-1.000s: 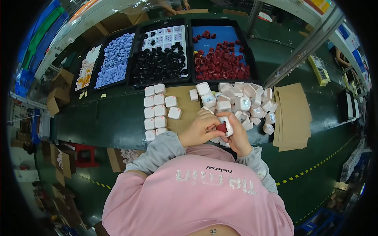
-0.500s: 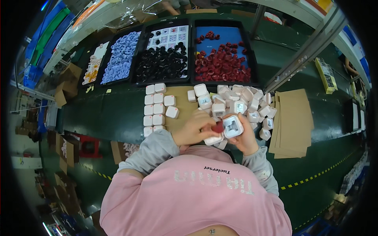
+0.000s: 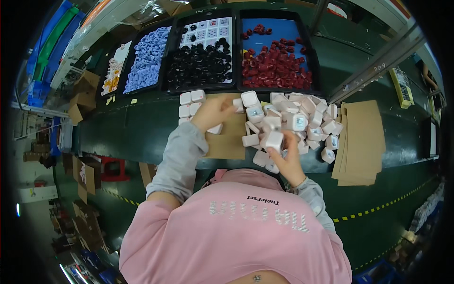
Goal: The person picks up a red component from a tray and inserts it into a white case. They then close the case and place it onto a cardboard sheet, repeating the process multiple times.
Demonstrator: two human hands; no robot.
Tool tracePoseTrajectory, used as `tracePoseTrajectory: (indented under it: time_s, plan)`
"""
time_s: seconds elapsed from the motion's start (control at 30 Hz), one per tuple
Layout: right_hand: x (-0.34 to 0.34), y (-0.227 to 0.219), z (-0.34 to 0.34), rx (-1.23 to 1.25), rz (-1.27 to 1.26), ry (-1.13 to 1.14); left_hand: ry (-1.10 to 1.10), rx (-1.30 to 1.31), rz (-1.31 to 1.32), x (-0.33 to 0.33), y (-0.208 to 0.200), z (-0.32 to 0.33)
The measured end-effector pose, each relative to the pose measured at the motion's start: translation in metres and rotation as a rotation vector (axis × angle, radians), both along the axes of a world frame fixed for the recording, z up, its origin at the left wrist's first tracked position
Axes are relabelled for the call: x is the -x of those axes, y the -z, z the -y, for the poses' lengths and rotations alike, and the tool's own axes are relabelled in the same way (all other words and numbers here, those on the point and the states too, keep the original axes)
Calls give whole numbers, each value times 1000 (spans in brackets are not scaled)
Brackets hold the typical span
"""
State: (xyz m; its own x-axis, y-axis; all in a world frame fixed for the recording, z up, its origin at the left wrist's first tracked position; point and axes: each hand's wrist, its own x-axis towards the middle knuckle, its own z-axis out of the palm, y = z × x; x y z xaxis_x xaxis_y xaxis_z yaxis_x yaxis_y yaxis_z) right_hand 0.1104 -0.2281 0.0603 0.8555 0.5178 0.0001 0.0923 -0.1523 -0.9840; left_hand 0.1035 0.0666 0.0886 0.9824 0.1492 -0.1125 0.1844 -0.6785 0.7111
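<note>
White boxes point(image 3: 197, 96) stand in rows at eleven o'clock; an unlined heap point(image 3: 299, 122) lies at one. Your right hand point(image 3: 290, 158) grips a small box point(image 3: 274, 141); your left hand's point(image 3: 214, 112) hold, I cannot tell.

Open tabletop point(image 3: 137, 128) at left, piled boxes point(image 3: 298, 122) crowding right — trays point(image 3: 279, 91) behind

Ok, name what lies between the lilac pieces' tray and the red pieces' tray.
A black tray holding black pieces, seen in the head view.
</note>
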Motion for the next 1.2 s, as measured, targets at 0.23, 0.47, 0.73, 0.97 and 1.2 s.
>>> tracePoseTrajectory:
  time_s: [0.23, 0.47, 0.73, 0.97, 1.2]
  plan:
    - [-71, 3, -69, 395, 594, 129, 90, -289, -328, 93, 72, -57]
    - [-117, 54, -123, 866, 703, 202, 144, -438, -205, 77, 109, -45]
    - [-110, 49, -129, 998, 743, 42, 47, -504, -240, 63, 119, -30]
    - [-108, 55, -113, 903, 699, -132, -77, 0, -62, 67, 64, -23]
    - [-55, 8, -133, 208, 223, -32, -159, 939, 114, 78, 18, -14]
